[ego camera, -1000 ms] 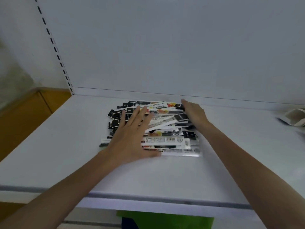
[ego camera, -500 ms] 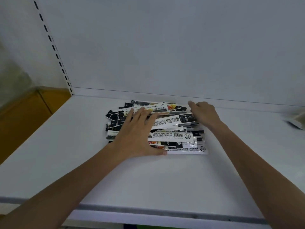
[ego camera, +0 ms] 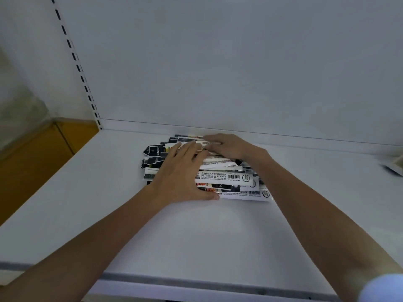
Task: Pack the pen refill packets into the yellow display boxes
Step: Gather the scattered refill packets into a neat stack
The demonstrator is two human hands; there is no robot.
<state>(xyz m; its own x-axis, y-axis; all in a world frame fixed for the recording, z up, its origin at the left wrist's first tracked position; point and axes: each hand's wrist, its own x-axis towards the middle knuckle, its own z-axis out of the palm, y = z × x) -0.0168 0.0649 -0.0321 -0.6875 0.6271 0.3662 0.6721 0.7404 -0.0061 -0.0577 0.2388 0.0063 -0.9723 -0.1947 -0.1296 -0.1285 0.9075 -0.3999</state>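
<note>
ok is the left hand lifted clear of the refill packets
No, the left hand lies flat on the pile of pen refill packets, fingers straight.

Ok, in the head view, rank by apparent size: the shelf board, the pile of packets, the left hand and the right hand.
1. Shelf board, by far largest.
2. Pile of packets, partly covered by both hands.
3. Left hand and right hand: left looks bigger but is nearer the camera, so unranked.

Left grip point(ego camera: 181, 171) and right grip point(ego camera: 226, 147) lie flat.
</note>
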